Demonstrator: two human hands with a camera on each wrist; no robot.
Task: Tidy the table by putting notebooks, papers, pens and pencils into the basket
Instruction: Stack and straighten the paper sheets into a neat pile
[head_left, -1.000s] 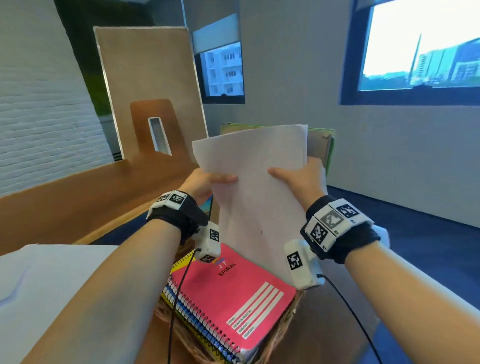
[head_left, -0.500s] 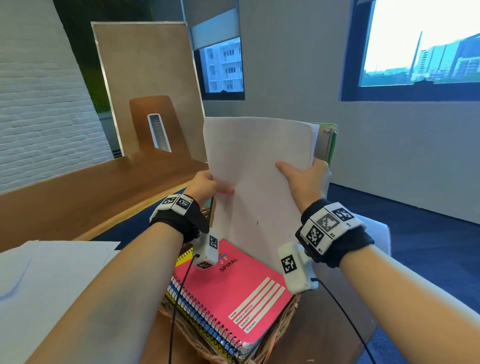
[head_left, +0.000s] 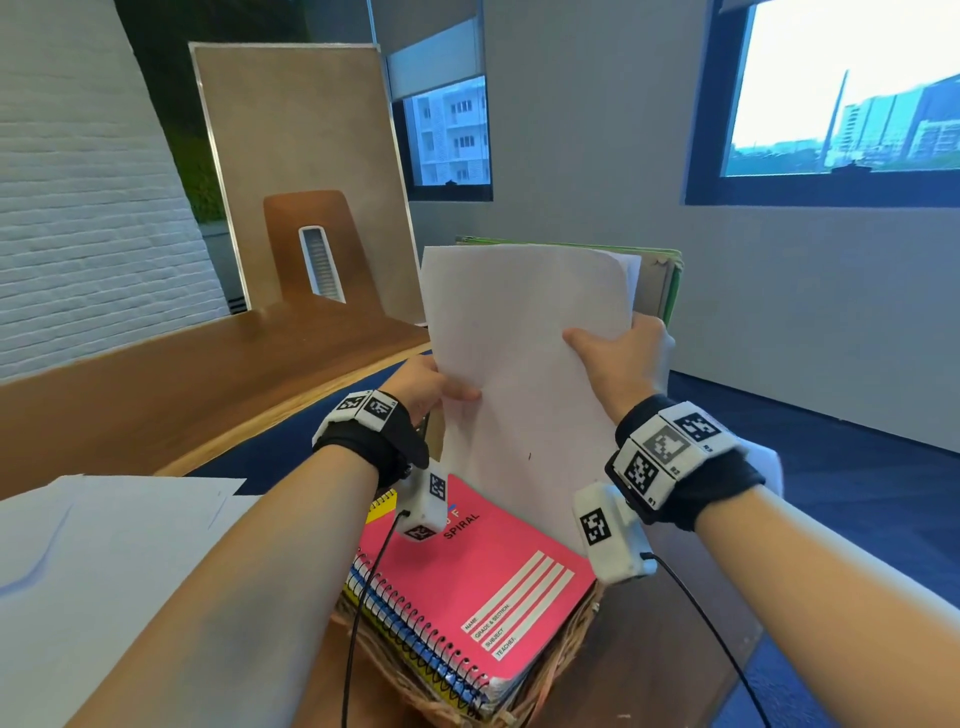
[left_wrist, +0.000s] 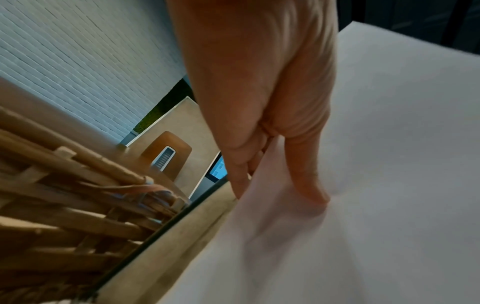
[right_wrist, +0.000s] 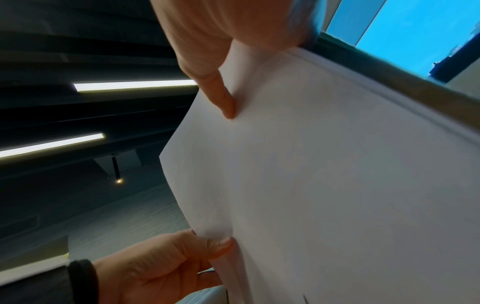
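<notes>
Both hands hold a stack of white papers (head_left: 519, 332) upright, its lower end inside the wicker basket (head_left: 545, 675). My left hand (head_left: 431, 384) pinches the stack's left edge, thumb on the front. My right hand (head_left: 618, 358) grips the right edge, thumb across the front. A pink spiral notebook (head_left: 483, 577) lies on top of other spiral notebooks in the basket, in front of the papers. Behind the papers stand a brown board and a green folder (head_left: 670, 280). The left wrist view shows my thumb (left_wrist: 306, 164) pressed on the sheet (left_wrist: 376, 185) beside the basket weave (left_wrist: 64, 195).
More white sheets (head_left: 104, 545) lie on the table at the left. The brown tabletop (head_left: 639, 670) shows to the right of the basket. A wooden bench (head_left: 156, 384) and a tall panel (head_left: 301, 156) stand behind, with blue floor beyond.
The paper stack has turned more upright and squared against the folder behind. Both hands moved slightly up and right with it, keeping their hold.
</notes>
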